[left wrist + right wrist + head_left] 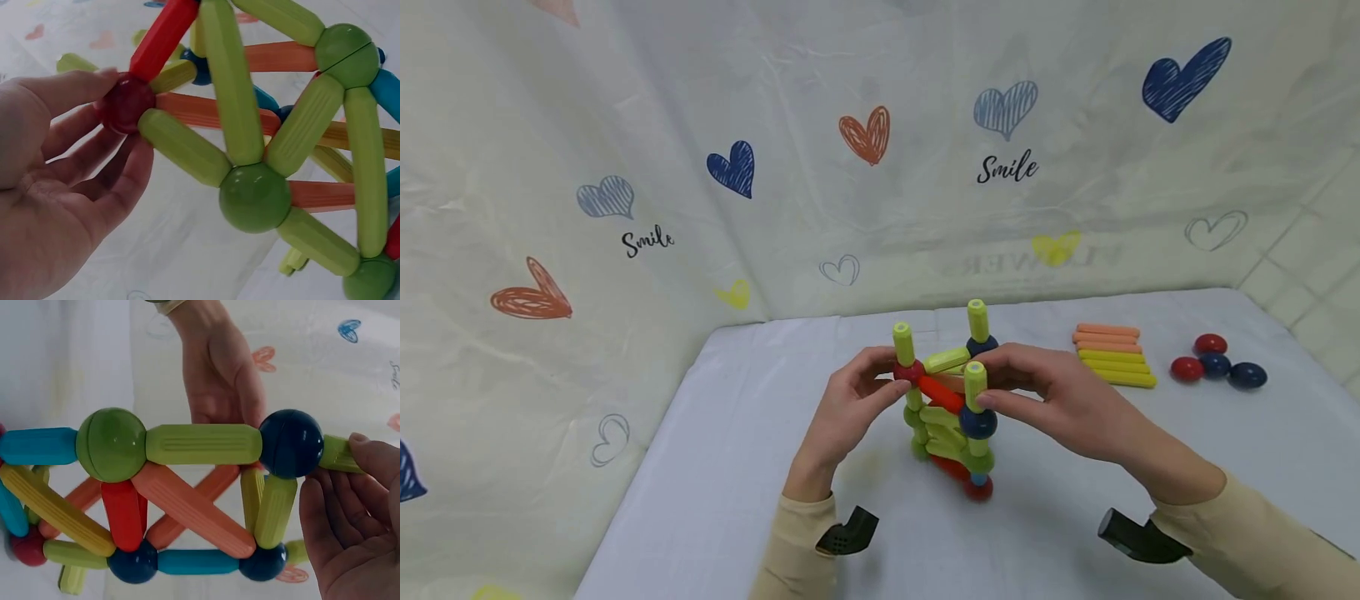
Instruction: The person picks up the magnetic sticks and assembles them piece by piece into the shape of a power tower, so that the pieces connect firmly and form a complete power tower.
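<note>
A tower of coloured magnetic rods and balls [946, 433] stands between the two hands. My left hand [842, 408] holds the tower's upper left corner, its thumb and fingers on a red ball [127, 105]. A light green rod [903, 343] stands upright on that ball. On the other side, my right hand [1067, 404] pinches a short light green rod [339, 454] on top of a dark blue ball [291, 444]. A bright red rod [942, 394] runs between these two corners. Another upright green rod [977, 321] tops the back corner.
To the right on the white tablecloth [715, 467] lie several orange rods [1108, 337] and yellow rods [1116, 368] in a row. Beyond them sit two red balls [1187, 369] and two dark blue balls [1247, 376]. A heart-printed sheet [917, 217] hangs behind the table.
</note>
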The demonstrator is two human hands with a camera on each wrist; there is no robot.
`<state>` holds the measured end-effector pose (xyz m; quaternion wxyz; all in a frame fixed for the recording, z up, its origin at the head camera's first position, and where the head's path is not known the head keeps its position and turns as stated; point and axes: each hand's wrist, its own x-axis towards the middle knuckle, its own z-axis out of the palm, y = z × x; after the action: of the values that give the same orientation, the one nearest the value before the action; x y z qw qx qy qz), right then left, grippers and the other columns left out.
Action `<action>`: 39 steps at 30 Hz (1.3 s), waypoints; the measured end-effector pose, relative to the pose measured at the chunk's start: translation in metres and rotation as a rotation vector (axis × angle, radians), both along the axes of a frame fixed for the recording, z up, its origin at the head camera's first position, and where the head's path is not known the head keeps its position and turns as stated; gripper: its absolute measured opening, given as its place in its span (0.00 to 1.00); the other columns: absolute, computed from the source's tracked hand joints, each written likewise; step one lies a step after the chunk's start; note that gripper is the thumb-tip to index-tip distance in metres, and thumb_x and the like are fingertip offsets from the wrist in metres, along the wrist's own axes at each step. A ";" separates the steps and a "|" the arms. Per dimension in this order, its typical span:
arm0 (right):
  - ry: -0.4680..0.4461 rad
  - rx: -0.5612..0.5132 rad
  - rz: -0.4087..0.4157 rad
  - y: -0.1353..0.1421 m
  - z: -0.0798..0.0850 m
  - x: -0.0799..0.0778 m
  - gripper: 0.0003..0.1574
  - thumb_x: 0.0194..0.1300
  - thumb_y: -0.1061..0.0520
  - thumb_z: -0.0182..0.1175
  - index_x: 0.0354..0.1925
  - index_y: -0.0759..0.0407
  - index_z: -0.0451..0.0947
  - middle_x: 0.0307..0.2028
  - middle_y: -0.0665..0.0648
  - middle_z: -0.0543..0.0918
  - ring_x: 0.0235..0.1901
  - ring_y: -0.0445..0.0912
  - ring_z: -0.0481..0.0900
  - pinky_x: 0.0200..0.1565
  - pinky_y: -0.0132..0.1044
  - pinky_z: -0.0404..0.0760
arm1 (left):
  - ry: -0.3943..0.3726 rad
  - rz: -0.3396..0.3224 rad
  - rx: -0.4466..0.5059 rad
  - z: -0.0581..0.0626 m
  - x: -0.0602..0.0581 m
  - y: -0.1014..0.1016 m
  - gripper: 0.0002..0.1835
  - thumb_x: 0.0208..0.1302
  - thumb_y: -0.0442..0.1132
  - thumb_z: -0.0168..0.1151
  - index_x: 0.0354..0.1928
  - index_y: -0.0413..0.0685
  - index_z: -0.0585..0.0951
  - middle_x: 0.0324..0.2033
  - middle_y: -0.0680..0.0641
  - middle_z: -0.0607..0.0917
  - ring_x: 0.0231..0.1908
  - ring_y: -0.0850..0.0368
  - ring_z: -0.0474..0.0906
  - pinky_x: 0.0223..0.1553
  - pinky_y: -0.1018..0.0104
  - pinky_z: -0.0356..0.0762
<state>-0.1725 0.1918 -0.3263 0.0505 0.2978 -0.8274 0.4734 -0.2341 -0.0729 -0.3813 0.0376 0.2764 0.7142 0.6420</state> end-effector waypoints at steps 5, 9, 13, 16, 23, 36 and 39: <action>0.040 -0.001 0.049 0.010 -0.001 -0.005 0.18 0.65 0.63 0.63 0.53 0.53 0.79 0.42 0.44 0.82 0.43 0.41 0.83 0.47 0.33 0.82 | -0.030 -0.066 -0.030 0.006 0.004 -0.004 0.16 0.64 0.35 0.66 0.53 0.48 0.78 0.48 0.45 0.80 0.50 0.47 0.77 0.51 0.57 0.80; 0.042 -0.001 0.062 0.018 -0.002 -0.008 0.18 0.65 0.65 0.63 0.53 0.54 0.79 0.43 0.45 0.82 0.43 0.42 0.82 0.47 0.32 0.82 | -0.020 -0.127 -0.065 0.010 0.008 -0.006 0.16 0.61 0.32 0.68 0.50 0.47 0.76 0.46 0.44 0.79 0.48 0.47 0.78 0.51 0.55 0.79; 0.032 -0.006 0.050 0.022 -0.003 -0.008 0.18 0.64 0.66 0.63 0.53 0.55 0.79 0.43 0.46 0.82 0.43 0.42 0.82 0.46 0.31 0.82 | -0.006 -0.165 -0.074 0.010 0.010 -0.005 0.15 0.61 0.31 0.68 0.48 0.46 0.75 0.43 0.44 0.79 0.44 0.48 0.80 0.52 0.51 0.78; 0.034 -0.024 0.059 0.024 -0.004 -0.007 0.19 0.64 0.67 0.63 0.52 0.54 0.79 0.43 0.47 0.83 0.43 0.42 0.82 0.46 0.31 0.82 | -0.010 -0.168 -0.073 0.010 0.010 -0.004 0.15 0.61 0.31 0.67 0.48 0.45 0.75 0.43 0.44 0.79 0.44 0.48 0.80 0.52 0.48 0.78; 0.055 -0.079 0.139 0.028 -0.006 -0.006 0.21 0.62 0.71 0.62 0.52 0.56 0.78 0.43 0.50 0.83 0.43 0.44 0.82 0.47 0.32 0.82 | 0.001 -0.172 -0.076 0.011 0.011 -0.004 0.15 0.61 0.32 0.67 0.48 0.46 0.75 0.43 0.44 0.79 0.44 0.47 0.80 0.51 0.51 0.79; 0.196 0.375 -0.399 0.109 -0.027 -0.016 0.20 0.62 0.62 0.66 0.53 0.61 0.78 0.46 0.59 0.82 0.40 0.43 0.82 0.38 0.31 0.82 | 0.091 -0.191 -0.026 0.012 0.008 -0.012 0.13 0.65 0.31 0.63 0.51 0.43 0.77 0.46 0.45 0.79 0.46 0.45 0.79 0.52 0.54 0.79; 0.124 0.645 -0.506 0.149 -0.045 -0.025 0.26 0.59 0.61 0.68 0.54 0.69 0.75 0.48 0.68 0.78 0.39 0.56 0.80 0.38 0.49 0.83 | 0.083 -0.189 -0.019 0.011 0.008 -0.011 0.13 0.65 0.31 0.64 0.51 0.43 0.78 0.45 0.44 0.80 0.46 0.46 0.79 0.52 0.55 0.79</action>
<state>-0.1977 0.3413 -0.3709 0.1191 0.1133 -0.9759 0.1438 -0.2261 -0.0837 -0.3698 0.0709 0.3685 0.6921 0.6165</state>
